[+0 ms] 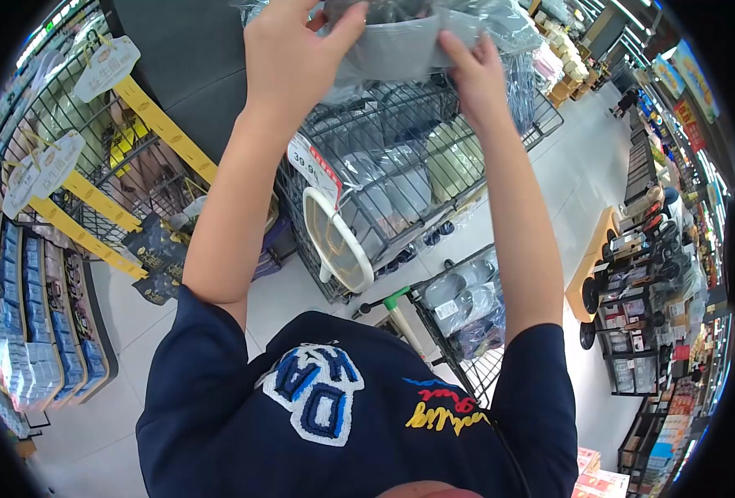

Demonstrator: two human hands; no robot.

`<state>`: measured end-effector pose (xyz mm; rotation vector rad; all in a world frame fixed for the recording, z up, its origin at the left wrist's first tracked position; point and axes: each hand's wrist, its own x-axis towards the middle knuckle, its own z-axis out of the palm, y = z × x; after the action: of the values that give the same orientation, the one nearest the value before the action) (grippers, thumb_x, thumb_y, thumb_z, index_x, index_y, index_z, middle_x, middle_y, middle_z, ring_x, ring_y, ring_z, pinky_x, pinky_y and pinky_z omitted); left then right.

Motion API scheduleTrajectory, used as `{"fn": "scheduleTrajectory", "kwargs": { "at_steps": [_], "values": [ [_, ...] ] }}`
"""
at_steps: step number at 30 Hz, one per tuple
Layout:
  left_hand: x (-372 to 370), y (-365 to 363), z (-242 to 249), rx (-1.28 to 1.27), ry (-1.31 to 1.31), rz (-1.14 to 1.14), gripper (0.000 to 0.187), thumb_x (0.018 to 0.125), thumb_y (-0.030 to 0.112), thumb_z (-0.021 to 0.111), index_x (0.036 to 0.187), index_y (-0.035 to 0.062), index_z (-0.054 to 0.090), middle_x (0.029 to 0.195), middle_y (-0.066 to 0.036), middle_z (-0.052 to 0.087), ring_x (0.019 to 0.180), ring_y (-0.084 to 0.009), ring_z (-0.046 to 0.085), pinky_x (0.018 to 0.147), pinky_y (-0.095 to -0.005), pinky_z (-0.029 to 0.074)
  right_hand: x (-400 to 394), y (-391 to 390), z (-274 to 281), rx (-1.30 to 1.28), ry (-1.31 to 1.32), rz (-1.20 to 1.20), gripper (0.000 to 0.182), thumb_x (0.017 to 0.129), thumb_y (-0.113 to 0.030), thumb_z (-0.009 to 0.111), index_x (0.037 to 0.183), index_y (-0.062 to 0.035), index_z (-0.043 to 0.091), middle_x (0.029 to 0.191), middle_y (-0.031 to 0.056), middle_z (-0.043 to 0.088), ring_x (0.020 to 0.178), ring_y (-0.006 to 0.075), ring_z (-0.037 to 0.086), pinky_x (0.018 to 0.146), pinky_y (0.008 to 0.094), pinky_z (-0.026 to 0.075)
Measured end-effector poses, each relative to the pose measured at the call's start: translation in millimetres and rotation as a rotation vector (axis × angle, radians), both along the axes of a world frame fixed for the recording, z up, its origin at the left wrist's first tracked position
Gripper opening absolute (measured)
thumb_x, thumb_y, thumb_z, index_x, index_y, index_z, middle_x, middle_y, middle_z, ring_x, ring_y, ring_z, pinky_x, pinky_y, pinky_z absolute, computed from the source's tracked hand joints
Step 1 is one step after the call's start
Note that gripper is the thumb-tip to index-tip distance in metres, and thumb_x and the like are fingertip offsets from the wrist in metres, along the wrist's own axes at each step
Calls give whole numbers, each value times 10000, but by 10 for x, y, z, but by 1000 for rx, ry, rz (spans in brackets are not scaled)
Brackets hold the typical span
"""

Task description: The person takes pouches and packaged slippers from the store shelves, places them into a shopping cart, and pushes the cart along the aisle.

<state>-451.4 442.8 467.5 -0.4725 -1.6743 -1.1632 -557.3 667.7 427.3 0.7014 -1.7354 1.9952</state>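
Note:
At the top of the head view, a pair of grey slippers (396,50) in a clear plastic bag is between my two hands, above a black wire basket (384,224). My left hand (293,54) grips the near left edge, its thumb bent over the top. Slightly blurred, my right hand (477,79) pinches the bag's right side between thumb and fingers. More bagged slippers (392,178) in grey, green and dark colours fill the basket below. The far side of the held pair is cut off by the frame.
A price sign (313,166) and a white oval-framed piece (338,241) hang on the basket's near side. Below stands a cart (467,332) with bagged slippers and a green-ended handle (396,297). Wire baskets with yellow strips (168,124) are left; shelves (633,307) line the right.

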Motion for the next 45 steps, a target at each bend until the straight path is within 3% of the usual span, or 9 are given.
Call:
{"fn": "scheduleTrajectory", "kwargs": {
  "at_steps": [6,15,18,22,25,29,32,38,45],
  "values": [
    [-782,-603,-539,-194,-286,227,452,897,323,713,1255,49,684,1146,-132,743,1011,-236,725,878,-354,555,-567,-552,-410,264,-239,28,839,785,-364,879,1414,27,485,1172,135,663,991,185,638,802,324,513],
    [-874,-961,-609,-176,-357,475,456,902,366,652,1253,77,688,1103,-158,741,1029,-351,707,919,-435,541,-732,-733,-560,428,-184,-165,958,812,-477,821,1484,62,401,1320,248,603,1191,308,620,988,397,503],
    [-788,-882,-591,-193,-468,531,534,918,349,661,1372,75,604,1233,-140,708,1081,-297,699,941,-392,523,-657,-741,-606,410,-191,-132,958,831,-487,798,1496,65,384,1370,257,581,1241,318,598,1022,384,480],
    [-574,-701,-531,-216,-375,522,647,939,320,630,1478,22,432,1477,-217,493,1334,-410,508,1068,-462,451,-610,-695,-594,489,-123,-53,945,854,-502,771,1492,68,370,1368,247,599,1280,310,583,1062,365,449],
    [-281,-455,-524,-253,-126,439,654,925,281,648,1470,-5,429,1481,-223,485,1351,-408,486,1104,-469,419,-575,-653,-550,516,-55,-20,952,858,-517,763,1493,62,352,1344,247,614,1272,321,589,1070,373,441],
    [372,36,-521,-231,-109,209,628,886,156,670,1452,-13,458,1453,-218,514,1345,-379,499,1122,-455,396,-373,-514,-451,656,-165,-141,1175,881,-563,733,1528,191,105,1507,342,418,1396,337,463,1134,348,382],
    [606,267,-660,-197,-112,35,595,859,74,662,1424,-11,496,1429,-206,541,1330,-360,521,1119,-435,392,18,-337,-320,620,-222,-175,1192,877,-597,717,1534,181,99,1485,376,420,1406,365,451,1123,350,401],
    [792,770,-975,-241,-175,-377,500,829,9,630,1324,-23,562,1332,-195,603,1246,-350,573,1079,-428,422,942,362,-465,156,-166,24,734,1040,-432,555,1551,29,298,1363,231,592,1171,264,633,1006,377,504],
    [870,1853,-1748,-370,-464,-720,433,824,39,643,1250,-6,581,1209,-189,632,1137,-375,611,986,-439,480,1972,1559,-1386,-267,-551,69,441,1061,-304,502,1384,-5,521,1236,144,667,1045,210,681,933,357,536]
  ]
}}
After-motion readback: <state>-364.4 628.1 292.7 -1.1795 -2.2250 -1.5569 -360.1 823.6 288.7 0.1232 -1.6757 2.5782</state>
